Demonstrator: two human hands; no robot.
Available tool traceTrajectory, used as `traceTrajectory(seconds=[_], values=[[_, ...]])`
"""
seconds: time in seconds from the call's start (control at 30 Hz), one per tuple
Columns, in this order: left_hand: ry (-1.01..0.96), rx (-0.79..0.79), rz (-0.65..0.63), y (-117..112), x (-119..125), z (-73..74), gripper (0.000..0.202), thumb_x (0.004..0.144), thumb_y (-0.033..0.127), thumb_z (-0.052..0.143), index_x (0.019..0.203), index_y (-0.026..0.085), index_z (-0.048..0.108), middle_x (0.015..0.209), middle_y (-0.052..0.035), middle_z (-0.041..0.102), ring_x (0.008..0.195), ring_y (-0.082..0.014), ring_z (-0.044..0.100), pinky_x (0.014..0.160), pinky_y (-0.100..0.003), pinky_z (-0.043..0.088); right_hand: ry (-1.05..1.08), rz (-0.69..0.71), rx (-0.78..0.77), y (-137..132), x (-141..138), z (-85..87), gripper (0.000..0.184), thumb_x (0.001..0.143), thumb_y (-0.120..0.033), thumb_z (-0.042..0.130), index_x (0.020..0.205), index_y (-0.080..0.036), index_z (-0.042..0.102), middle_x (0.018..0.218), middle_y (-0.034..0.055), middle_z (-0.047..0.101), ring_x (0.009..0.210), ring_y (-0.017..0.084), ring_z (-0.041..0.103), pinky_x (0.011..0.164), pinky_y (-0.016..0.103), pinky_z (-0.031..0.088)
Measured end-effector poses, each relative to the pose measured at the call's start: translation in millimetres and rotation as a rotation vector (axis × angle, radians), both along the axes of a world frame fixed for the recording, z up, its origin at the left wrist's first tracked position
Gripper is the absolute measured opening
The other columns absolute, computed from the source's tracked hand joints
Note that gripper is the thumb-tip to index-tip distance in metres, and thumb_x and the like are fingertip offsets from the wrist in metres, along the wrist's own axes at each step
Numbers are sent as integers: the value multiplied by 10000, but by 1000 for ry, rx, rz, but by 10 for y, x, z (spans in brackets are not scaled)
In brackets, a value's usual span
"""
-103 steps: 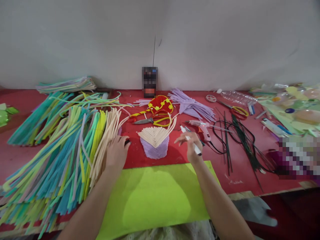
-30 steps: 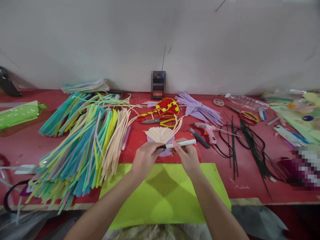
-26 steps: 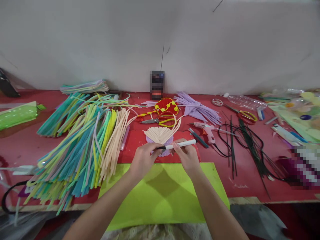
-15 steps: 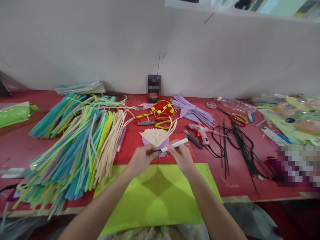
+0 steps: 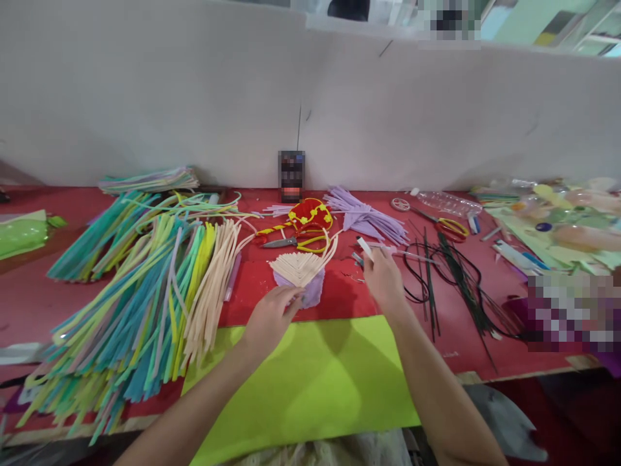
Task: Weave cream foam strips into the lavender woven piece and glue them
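Observation:
My right hand (image 5: 385, 285) is closed around a white marker (image 5: 365, 248), held over the red table (image 5: 349, 294) right of centre, close to the black wires (image 5: 456, 272). My left hand (image 5: 269, 318) has its fingers bunched at the near edge of a purple felt piece topped with cream strips in a chevron (image 5: 298, 268). Whether those fingers grip the felt or only touch it is hard to see. A lime-green sheet (image 5: 310, 382) lies under both forearms at the table's front edge.
A big fan of coloured foam strips (image 5: 145, 298) covers the left half. Behind the felt piece lie scissors (image 5: 291, 242), a red-and-yellow ornament (image 5: 310, 213) and lilac strips (image 5: 369, 220). A plastic bottle (image 5: 446, 202) and craft clutter fill the right.
My hands were together on the marker over the felt piece. They have parted: the right carried the marker up and to the right, and the left dropped to the felt piece's edge.

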State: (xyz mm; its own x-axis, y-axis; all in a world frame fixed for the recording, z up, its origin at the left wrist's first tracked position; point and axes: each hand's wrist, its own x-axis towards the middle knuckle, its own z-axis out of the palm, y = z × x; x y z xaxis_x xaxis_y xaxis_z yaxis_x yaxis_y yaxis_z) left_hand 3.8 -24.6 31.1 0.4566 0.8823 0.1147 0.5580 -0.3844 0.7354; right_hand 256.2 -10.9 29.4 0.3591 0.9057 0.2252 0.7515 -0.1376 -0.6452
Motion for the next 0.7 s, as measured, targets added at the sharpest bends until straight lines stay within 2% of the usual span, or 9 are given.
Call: traceTrajectory(seconds=[0.07, 0.1, 0.17, 0.3, 0.4, 0.5, 0.57, 0.63, 0.7], values=[[5, 34, 15, 28, -86, -42, 252, 904, 224, 455, 1040, 190, 665, 1057, -75, 712, 1001, -213, 653, 923, -362, 495, -361, -62, -224, 45, 196, -38, 335, 911, -300, 384, 1134, -128, 567, 1183, 173, 553, 970, 257, 590, 780, 358, 450], [6, 46, 19, 41, -116, -65, 249, 902, 218, 457, 1035, 191, 665, 1048, -74, 713, 996, -214, 654, 921, -366, 497, -475, -50, -329, 62, 254, -60, 346, 908, -315, 405, 1145, -120, 564, 1194, 174, 544, 979, 257, 596, 775, 349, 455], [1, 65, 23, 62, -143, -111, 247, 900, 211, 456, 1030, 194, 665, 1035, -72, 712, 987, -215, 654, 909, -371, 505, -562, -14, -431, 96, 296, -104, 319, 881, -306, 474, 1098, -107, 597, 1188, 176, 551, 999, 257, 601, 790, 332, 457], [0, 71, 6, 68, -134, -203, 244, 901, 196, 457, 1032, 184, 663, 1052, -75, 705, 989, -218, 650, 900, -384, 509, -580, 62, -485, 199, 249, -154, 264, 838, -217, 542, 1054, -97, 635, 1193, 179, 573, 1052, 255, 598, 866, 319, 440], [-6, 96, -6, 74, -156, -286, 236, 902, 178, 461, 1024, 186, 663, 1036, -73, 705, 972, -213, 651, 893, -382, 512, -563, 95, -502, 320, 273, -108, 250, 816, -188, 589, 1043, -99, 644, 1169, 185, 604, 1042, 262, 611, 882, 335, 439], [-26, 167, 10, 104, -198, -366, 237, 903, 154, 457, 1016, 191, 662, 1002, -72, 704, 940, -202, 650, 873, -366, 517, -520, 87, -471, 553, 410, 39, 224, 875, -222, 554, 1040, -97, 639, 1040, 190, 651, 1015, 272, 621, 872, 387, 454], [-35, 211, 24, 128, -214, -398, 240, 902, 141, 457, 1013, 193, 662, 990, -73, 702, 926, -199, 650, 858, -359, 521, -474, 86, -402, 788, 540, 167, 239, 906, -288, 544, 1067, -134, 630, 1090, 163, 638, 1050, 252, 596, 901, 408, 458], [-35, 241, 27, 150, -217, -411, 236, 901, 137, 462, 1011, 191, 663, 989, -76, 700, 922, -201, 650, 852, -362, 523, -400, 84, -315, 1047, 664, 279, 273, 928, -363, 521, 1147, -214, 590, 1222, 83, 580, 1026, 182, 585, 889, 400, 500], [-30, 266, 32, 165, -221, -415, 238, 899, 127, 462, 1014, 190, 660, 987, -76, 699, 916, -199, 650, 859, -370, 520, -300, 69, -188, 1266, 752, 346, 369, 904, -367, 564, 1215, -170, 543, 1212, 87, 573, 1025, 207, 594, 852, 425, 518]])
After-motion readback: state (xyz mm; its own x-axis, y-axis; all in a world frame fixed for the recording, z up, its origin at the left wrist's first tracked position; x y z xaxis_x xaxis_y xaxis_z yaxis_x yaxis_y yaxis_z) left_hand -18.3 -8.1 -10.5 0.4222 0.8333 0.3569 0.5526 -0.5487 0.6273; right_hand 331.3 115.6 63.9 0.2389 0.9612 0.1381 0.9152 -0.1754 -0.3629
